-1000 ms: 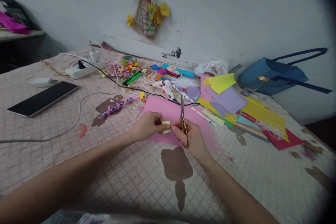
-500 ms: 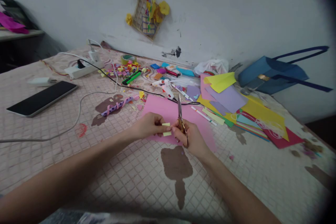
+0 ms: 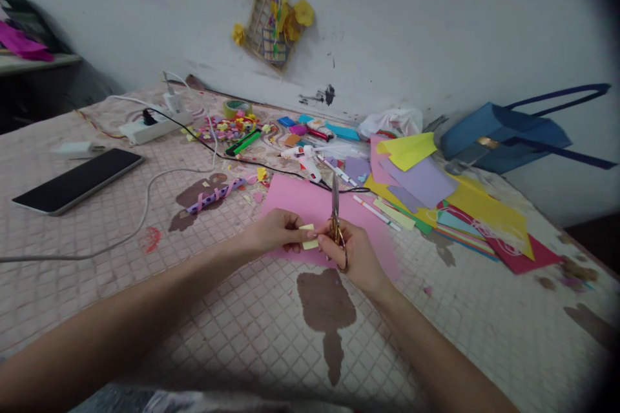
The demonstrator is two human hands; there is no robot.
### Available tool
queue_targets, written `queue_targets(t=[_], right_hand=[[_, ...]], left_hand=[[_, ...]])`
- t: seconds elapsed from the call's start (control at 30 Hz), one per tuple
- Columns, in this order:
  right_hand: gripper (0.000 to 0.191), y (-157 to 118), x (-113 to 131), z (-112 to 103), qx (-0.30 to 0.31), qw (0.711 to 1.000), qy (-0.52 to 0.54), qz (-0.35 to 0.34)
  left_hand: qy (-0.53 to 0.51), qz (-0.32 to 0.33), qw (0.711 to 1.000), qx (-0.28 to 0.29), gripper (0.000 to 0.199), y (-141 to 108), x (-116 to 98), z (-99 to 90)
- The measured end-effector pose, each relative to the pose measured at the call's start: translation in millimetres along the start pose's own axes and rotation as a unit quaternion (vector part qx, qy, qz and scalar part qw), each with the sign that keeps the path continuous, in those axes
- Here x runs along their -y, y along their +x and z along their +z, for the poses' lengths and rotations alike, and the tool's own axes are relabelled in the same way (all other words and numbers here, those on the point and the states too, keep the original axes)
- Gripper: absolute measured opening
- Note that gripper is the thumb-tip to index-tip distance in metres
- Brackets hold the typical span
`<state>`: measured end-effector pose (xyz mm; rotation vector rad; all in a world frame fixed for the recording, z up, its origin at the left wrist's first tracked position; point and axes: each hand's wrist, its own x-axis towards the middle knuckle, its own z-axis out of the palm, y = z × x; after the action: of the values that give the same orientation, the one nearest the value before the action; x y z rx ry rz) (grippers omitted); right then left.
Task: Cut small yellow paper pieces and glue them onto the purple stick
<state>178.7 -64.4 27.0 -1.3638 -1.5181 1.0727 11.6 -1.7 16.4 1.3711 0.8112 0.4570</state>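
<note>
My left hand (image 3: 277, 230) pinches a small pale yellow paper piece (image 3: 310, 244) between thumb and fingers. Close beside it on the right, my right hand (image 3: 352, 248) holds gold-handled scissors (image 3: 335, 206), their blades pointing up and away from me. The right fingertips are at the paper's right edge. Both hands are above a pink sheet (image 3: 293, 193) lying on the table. Whether the blades are fully closed is hard to tell.
A glue gun (image 3: 310, 164) with a black cable lies behind the sheet. Coloured papers (image 3: 421, 181) and a blue bag (image 3: 498, 139) are at the right. On the left are a phone (image 3: 77, 181), a power strip (image 3: 155, 128) and a purple wrapped roll (image 3: 216, 196).
My left thumb has moved slightly right over the yellow paper, covering more of its middle. The scissors and right hand have shifted a little to the right.
</note>
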Motion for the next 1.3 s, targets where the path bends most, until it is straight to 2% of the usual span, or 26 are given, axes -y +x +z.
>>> queue_targets(t=[0.23, 0.4, 0.5, 0.7, 0.93, 1.17, 1.3], right_hand=[[0.023, 1.8, 0.4, -4.8, 0.036, 0.999, -0.006, 0.01], [0.017, 2.2, -6.9, -6.4, 0.06, 0.996, -0.06, -0.033], [0.013, 1.7, -10.4, -7.1, 0.066, 0.991, -0.11, -0.048], [0.011, 0.7, -9.2, -4.5, 0.053, 0.994, -0.083, -0.056], [0.016, 0.6, -7.1, 0.6, 0.031, 0.998, -0.022, -0.051], [0.009, -0.5, -9.2, 3.0, -0.051, 0.98, -0.158, -0.111], [0.009, -2.3, -5.4, 3.2, -0.071, 0.978, -0.156, -0.119]], left_hand=[[0.108, 0.055, 0.991, -0.053, 0.03, -1.5, -2.8, 1.1], [0.242, 0.104, 0.96, -0.1, 0.026, -7.1, -6.4, 0.9], [0.261, 0.106, 0.955, -0.093, 0.024, -8.4, -6.9, -0.5], [0.185, 0.09, 0.977, -0.054, 0.028, -4.4, -3.4, -2.7], [0.076, 0.034, 0.996, -0.02, 0.03, -0.7, -2.2, -3.5], [-0.053, -0.062, 0.997, -0.015, 0.035, -0.9, 0.4, 0.7], [-0.09, -0.062, 0.993, -0.046, 0.036, 0.3, -0.5, -3.2]])
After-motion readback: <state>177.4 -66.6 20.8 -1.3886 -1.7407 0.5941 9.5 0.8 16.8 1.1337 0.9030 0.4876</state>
